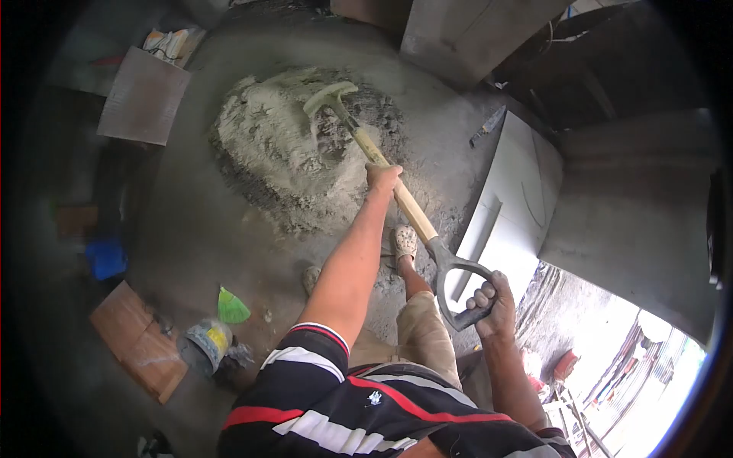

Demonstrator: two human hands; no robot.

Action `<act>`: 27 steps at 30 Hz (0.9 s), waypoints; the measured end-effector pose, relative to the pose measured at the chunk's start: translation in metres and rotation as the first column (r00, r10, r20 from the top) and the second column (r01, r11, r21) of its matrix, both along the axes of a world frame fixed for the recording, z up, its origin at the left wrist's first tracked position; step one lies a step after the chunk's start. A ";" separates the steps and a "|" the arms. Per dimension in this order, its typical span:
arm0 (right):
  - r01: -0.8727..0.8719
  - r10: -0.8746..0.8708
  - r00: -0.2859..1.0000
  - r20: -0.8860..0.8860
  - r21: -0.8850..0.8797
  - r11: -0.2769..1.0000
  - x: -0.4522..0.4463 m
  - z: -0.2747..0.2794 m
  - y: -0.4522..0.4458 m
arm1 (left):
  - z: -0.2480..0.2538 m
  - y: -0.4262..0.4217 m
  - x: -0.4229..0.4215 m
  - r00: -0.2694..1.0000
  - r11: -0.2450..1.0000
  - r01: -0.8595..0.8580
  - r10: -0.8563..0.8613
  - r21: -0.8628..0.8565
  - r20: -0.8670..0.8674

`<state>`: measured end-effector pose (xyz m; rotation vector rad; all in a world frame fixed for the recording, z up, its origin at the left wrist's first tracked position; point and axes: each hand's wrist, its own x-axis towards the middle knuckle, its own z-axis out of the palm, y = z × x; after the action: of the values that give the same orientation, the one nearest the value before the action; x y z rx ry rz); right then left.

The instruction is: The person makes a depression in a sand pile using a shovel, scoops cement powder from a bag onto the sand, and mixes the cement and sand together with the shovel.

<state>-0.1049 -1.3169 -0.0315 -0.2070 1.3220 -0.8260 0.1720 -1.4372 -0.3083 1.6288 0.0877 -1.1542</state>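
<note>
A shovel point(414, 208) with a wooden shaft and a dark D-shaped handle slants across the middle of the view. My left hand point(382, 177) is wrapped round the shaft about halfway down. At the near end, my right hand point(493, 307) grips the crossbar of the D-handle, its fingers dusted grey. The shovel's blade, coated in pale material, rests at the far side of a pile point(263, 145) of light grey powdery mix, over a hollow with darker material. How deep the blade sits cannot be made out.
My foot in a light clog point(405, 241) stands near the pile's edge. Boards point(136, 336), a bucket point(205, 345) and a green fan-shaped thing point(231, 306) lie left. A trowel-like tool point(487, 127) and a white panel point(508, 198) are right. A brown sheet point(143, 98) is upper left.
</note>
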 end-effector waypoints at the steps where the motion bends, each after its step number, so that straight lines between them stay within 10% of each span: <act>1: 0.031 -0.032 0.999 0.014 0.035 0.999 -0.003 -0.002 0.002 | -0.009 -0.001 -0.006 0.992 0.990 0.102 -0.108 0.094 0.068; 11: 0.093 -0.075 0.991 -0.113 0.164 0.982 -0.118 0.023 0.063 | -0.010 0.082 -0.139 0.913 0.904 0.296 -0.362 0.307 0.185; 14: 0.087 -0.064 0.982 -0.180 0.124 0.989 -0.136 0.049 0.071 | -0.025 0.106 -0.181 0.972 0.968 0.182 -0.203 0.171 0.115; 17: 0.063 -0.042 0.954 -0.297 0.059 0.996 -0.152 0.066 0.069 | -0.008 0.111 -0.201 0.877 0.986 0.119 -0.047 0.120 -0.478; 21: -0.264 0.020 0.640 -0.768 -0.196 0.944 -0.172 0.107 0.054 | 0.016 0.102 -0.247 0.806 0.993 0.069 -0.001 0.094 -0.591; 24: -0.375 0.019 0.500 -0.866 -0.197 0.906 -0.200 0.122 0.052 | 0.120 0.080 -0.239 0.795 1.000 -0.010 0.016 0.014 -0.606; 27: -0.488 -0.107 0.319 -0.942 -0.260 0.833 -0.214 0.114 0.056 | 0.105 0.075 -0.249 0.705 0.993 0.036 -0.106 -0.114 -0.701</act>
<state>-0.3189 -1.2613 0.0826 -1.4935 2.0732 -0.8282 -0.0766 -1.3622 -0.2037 1.0245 0.4649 -1.7731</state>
